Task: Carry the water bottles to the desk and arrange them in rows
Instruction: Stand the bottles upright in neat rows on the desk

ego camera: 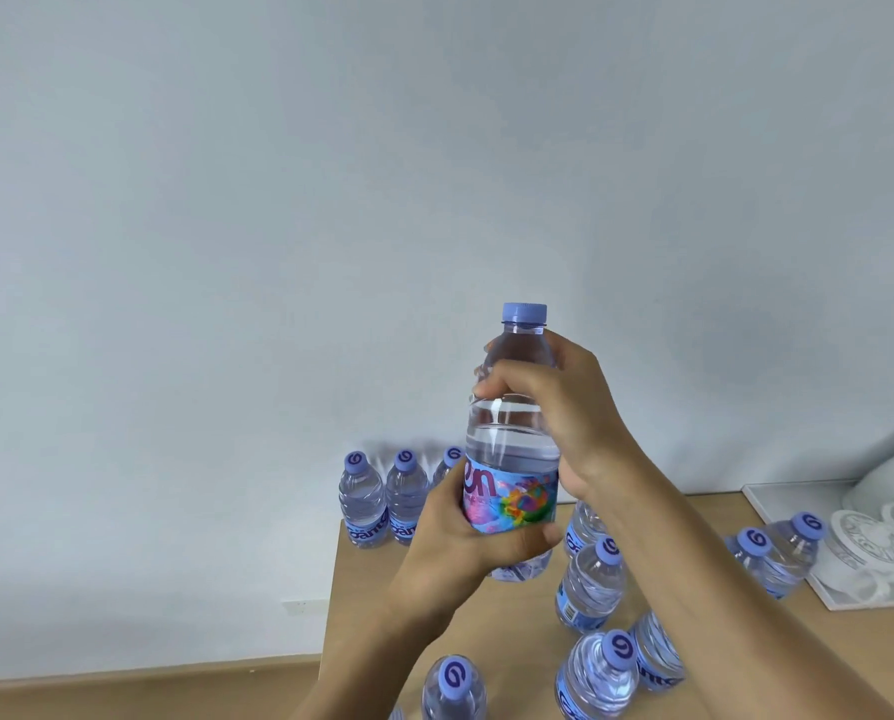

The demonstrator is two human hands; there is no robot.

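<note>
Above the desk (pixel 372 605), both hands (pixel 465 532) grip one bottle (pixel 512 449).

**Hidden and cut off**

Third back-row bottle (pixel 447 467) mostly covered by the held bottle (pixel 512 439) and left hand (pixel 465 532). Held bottle's label word half hidden under fingers. Bottle behind the right forearm (pixel 582 527) largely masked. Front bottle (pixel 454 688) cropped by the bottom edge. Desk (pixel 372 605) cut off below and right. White objects (pixel 881 522) at right cropped, unidentifiable.
</note>
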